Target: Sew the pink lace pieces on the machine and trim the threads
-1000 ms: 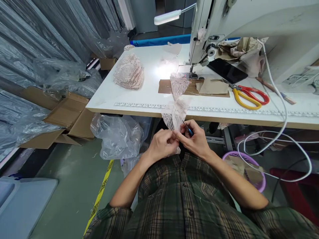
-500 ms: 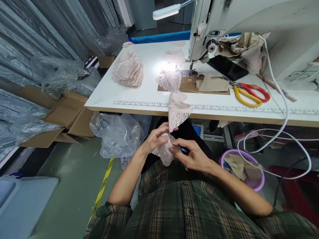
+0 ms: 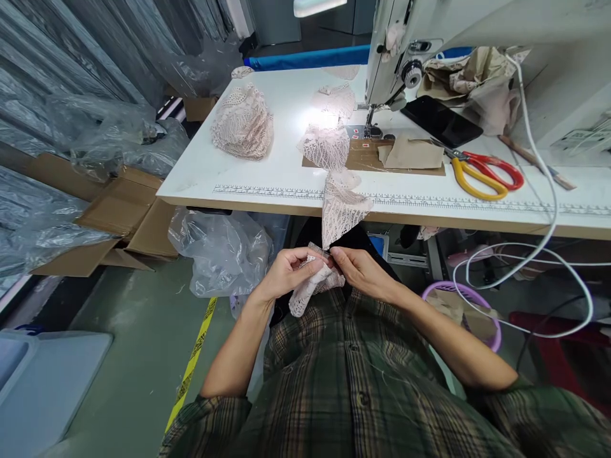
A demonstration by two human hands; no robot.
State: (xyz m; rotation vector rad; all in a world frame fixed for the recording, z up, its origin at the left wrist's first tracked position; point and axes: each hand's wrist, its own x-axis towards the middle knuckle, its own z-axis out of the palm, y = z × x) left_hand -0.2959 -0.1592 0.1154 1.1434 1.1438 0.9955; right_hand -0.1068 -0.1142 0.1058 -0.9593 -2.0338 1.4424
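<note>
My left hand (image 3: 289,272) is closed on a pale pink lace piece (image 3: 305,294), pinching its upper edge between thumb and fingers; the lower part hangs over my lap. My right hand (image 3: 365,272) is closed at the right side of the same lace, its fingertips close to the left ones. It holds small thread snips, now mostly hidden by the fingers. Just above both hands, a strip of joined lace pieces (image 3: 341,203) hangs over the table edge, its lower tip near my fingertips. The strip runs back up beside the sewing machine's needle area.
The sewing machine (image 3: 389,57) stands on the white table (image 3: 191,184). A lace pile (image 3: 243,124) lies at left. Scissors (image 3: 482,175), a phone (image 3: 442,121) and brown cardboard (image 3: 365,156) are at right. A white cable (image 3: 534,146) loops down near a purple basket (image 3: 496,340).
My right hand has moved up and turned, bringing its fingertips to the lace's upper edge and hiding the snips. The held lace has shifted in my left hand. The view has tilted slightly.
</note>
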